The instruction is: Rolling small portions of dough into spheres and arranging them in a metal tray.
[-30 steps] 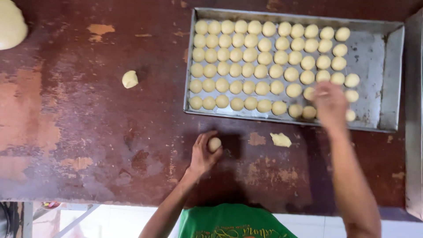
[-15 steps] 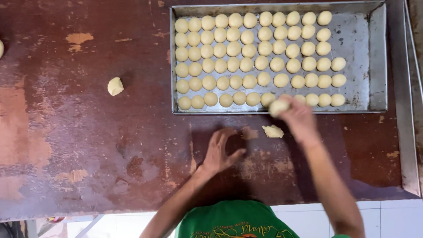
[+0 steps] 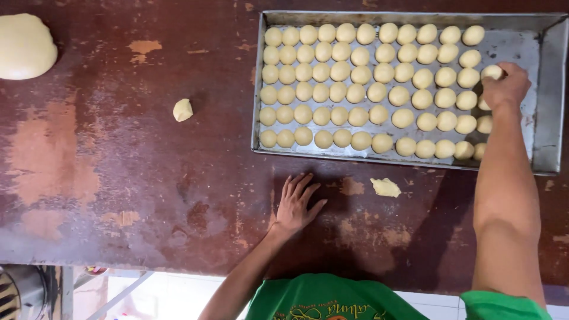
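My right hand [image 3: 504, 88] reaches into the metal baking tray [image 3: 548, 106] and holds a pale dough ball [image 3: 492, 72] at the right end of the rows. Several rows of round dough balls [image 3: 355, 77] fill the tray. My left hand [image 3: 296, 204] lies flat, fingers spread, on the dark red-brown table [image 3: 118, 189] just below the tray, holding nothing. A small flattened piece of dough [image 3: 386, 187] lies on the table to the right of that hand.
A large mound of dough [image 3: 24, 46] sits at the table's far left corner. Another small dough piece [image 3: 182, 109] lies mid-table, left of the tray. The table's near edge [image 3: 148, 266] runs along the bottom, with tiled floor below.
My right hand carried a dough ball from the table front up into the tray's right side. My left hand, which cupped a ball a second ago, now rests flat and spread.
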